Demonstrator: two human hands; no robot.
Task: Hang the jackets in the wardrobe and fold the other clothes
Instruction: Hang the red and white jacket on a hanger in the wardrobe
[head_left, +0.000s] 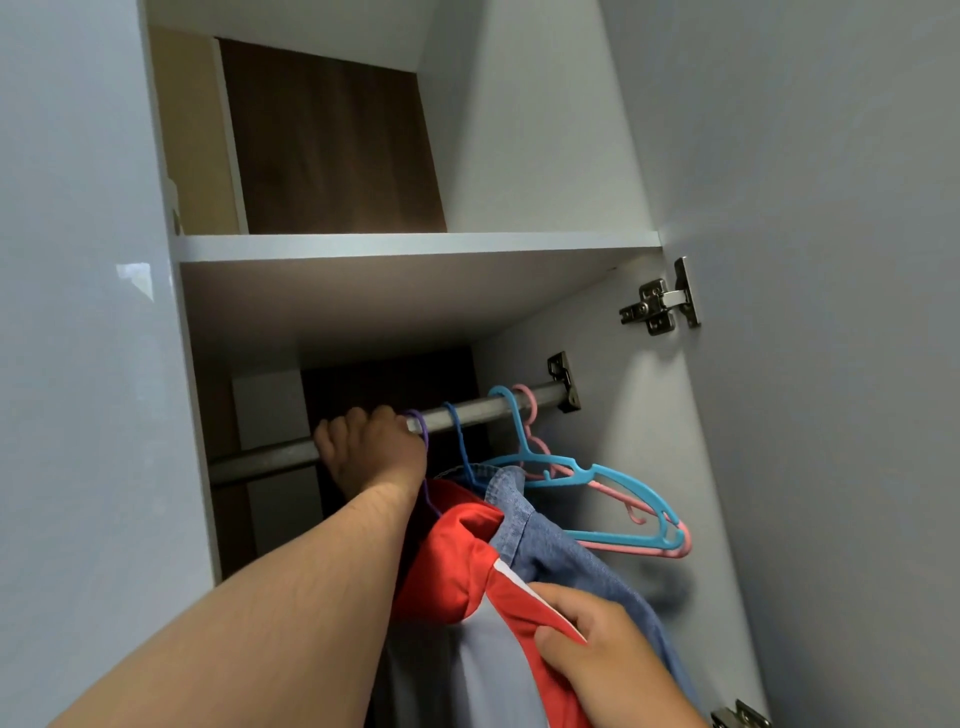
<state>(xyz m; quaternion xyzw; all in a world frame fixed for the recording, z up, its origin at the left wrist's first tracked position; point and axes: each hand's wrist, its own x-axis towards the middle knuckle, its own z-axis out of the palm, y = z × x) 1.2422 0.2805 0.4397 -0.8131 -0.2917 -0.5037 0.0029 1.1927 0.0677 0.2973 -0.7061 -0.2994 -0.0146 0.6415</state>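
Inside the open wardrobe a metal rail (270, 457) runs across under a white shelf (415, 247). My left hand (371, 449) is curled over the rail beside the hook of a purple hanger (422, 431). On that hanger hangs a red, white and grey jacket (457, 566). My right hand (597, 652) pinches the jacket's front edge low down. A denim jacket (550, 540) hangs just right of it on a dark blue hanger (460, 441).
Two bare hangers, a light blue hanger (597, 480) and a pink hanger (670, 548), hang at the rail's right end near its bracket (563, 382). The open door (831, 312) with its hinge (660, 304) stands on the right. A wall panel closes the left side.
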